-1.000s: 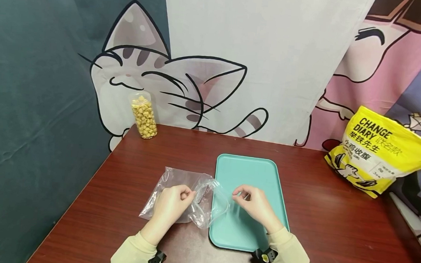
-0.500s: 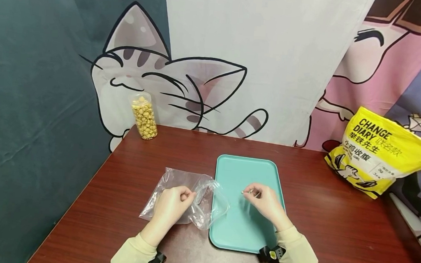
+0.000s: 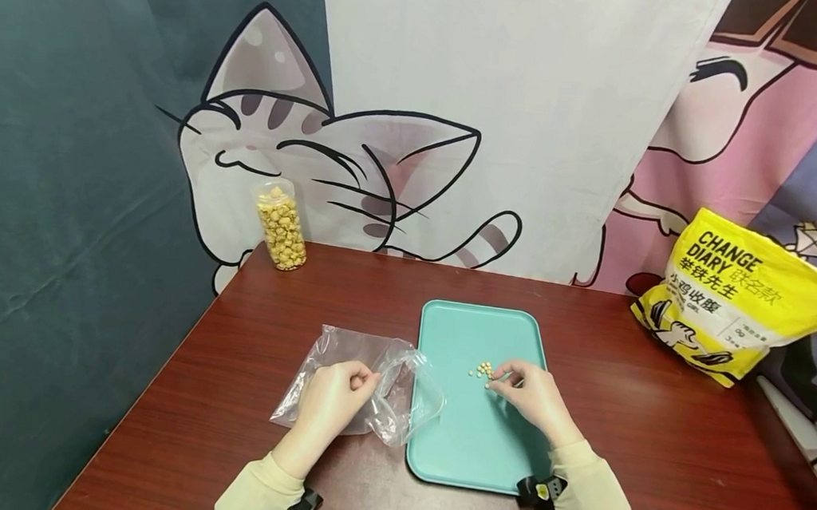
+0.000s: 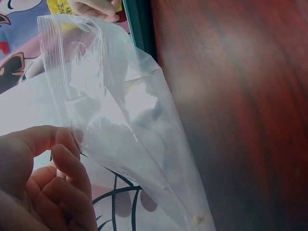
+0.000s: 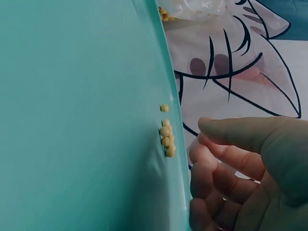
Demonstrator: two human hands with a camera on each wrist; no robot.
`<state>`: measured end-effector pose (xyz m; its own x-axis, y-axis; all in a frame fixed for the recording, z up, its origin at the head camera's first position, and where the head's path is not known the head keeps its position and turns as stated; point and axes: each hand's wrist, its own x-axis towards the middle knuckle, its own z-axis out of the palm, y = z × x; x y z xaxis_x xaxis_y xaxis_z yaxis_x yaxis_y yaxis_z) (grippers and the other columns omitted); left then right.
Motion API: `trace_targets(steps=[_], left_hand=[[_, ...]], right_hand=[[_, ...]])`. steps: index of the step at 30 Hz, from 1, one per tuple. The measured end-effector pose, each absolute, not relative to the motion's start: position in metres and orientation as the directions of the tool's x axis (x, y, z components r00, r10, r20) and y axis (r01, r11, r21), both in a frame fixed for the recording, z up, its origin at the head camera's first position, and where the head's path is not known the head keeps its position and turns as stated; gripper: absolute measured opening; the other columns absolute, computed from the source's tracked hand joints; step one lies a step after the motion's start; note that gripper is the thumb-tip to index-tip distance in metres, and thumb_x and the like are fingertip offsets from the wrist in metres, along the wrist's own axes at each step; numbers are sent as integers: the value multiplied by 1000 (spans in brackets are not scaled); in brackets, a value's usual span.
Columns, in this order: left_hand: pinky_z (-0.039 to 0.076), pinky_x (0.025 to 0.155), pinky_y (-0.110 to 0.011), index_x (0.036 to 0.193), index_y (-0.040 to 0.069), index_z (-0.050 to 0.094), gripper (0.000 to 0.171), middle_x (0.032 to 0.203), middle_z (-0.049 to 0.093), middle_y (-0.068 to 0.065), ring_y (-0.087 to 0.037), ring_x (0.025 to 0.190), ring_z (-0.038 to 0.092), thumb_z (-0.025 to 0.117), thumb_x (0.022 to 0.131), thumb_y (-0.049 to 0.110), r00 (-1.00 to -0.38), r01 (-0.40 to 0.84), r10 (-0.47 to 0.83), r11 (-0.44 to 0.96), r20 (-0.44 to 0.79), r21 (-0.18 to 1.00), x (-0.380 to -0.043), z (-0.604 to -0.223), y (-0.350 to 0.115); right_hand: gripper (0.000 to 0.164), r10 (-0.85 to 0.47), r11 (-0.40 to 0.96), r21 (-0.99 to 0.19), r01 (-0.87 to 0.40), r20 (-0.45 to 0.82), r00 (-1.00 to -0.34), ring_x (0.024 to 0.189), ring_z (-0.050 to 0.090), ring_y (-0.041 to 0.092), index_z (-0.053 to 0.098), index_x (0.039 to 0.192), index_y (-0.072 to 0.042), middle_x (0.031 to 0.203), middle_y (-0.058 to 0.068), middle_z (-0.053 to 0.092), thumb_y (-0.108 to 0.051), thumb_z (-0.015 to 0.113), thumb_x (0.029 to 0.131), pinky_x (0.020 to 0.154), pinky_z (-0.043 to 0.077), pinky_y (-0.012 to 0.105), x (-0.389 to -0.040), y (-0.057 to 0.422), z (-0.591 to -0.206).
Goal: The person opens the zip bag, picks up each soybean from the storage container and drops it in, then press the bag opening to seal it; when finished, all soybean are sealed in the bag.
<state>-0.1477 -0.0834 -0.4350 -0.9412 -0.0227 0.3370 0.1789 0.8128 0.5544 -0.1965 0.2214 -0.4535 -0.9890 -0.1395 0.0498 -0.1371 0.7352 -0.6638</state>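
Your left hand [image 3: 336, 393] pinches the rim of the clear bag [image 3: 392, 423], whose mouth gapes toward three o'clock, over the edge of the tray [image 3: 454, 443]. In the left wrist view the bag's far end is cut off. Small yellow grains [image 3: 483, 369] lie on the tray at ten o'clock from your right hand [image 3: 530, 397], its fingers bent toward the thumb; I can't tell whether they hold one. At two o'clock, the frame crops the yellow packet [image 3: 736, 297].
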Motion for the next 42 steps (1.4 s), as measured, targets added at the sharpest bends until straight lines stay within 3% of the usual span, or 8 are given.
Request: trace_targets(steps=[13, 33, 42], left_hand=[[32, 46, -23, 67, 22, 64, 17, 55, 44, 15, -4, 50, 39, 71, 81, 29, -942, 178, -22, 812, 334, 555, -147, -435, -83], [32, 46, -23, 66, 23, 62, 18, 55, 43, 15, -4, 49, 39, 71, 81, 28, -946, 175, -22, 805, 322, 567, -147, -435, -82], [32, 46, -23, 66, 23, 62, 18, 56, 44, 15, -4, 49, 40, 71, 80, 27, -942, 182, -17, 812, 335, 555, -147, -436, -81]], right_hand=[[10, -175, 746, -652, -136, 5, -985, 62, 50, 13, 66, 88, -8, 69, -1, 57, -8, 72, 81, 57, 40, 29, -204, 225, -460], [8, -221, 812, -558, -169, -25, -975, 66, 47, 14, 65, 81, -11, 71, -2, 55, -4, 70, 81, 60, 39, 30, -209, 217, -460], [9, -237, 799, -574, -182, -22, -971, 66, 47, 13, 64, 78, -10, 72, -2, 56, -4, 70, 82, 61, 40, 30, -208, 219, -462]])
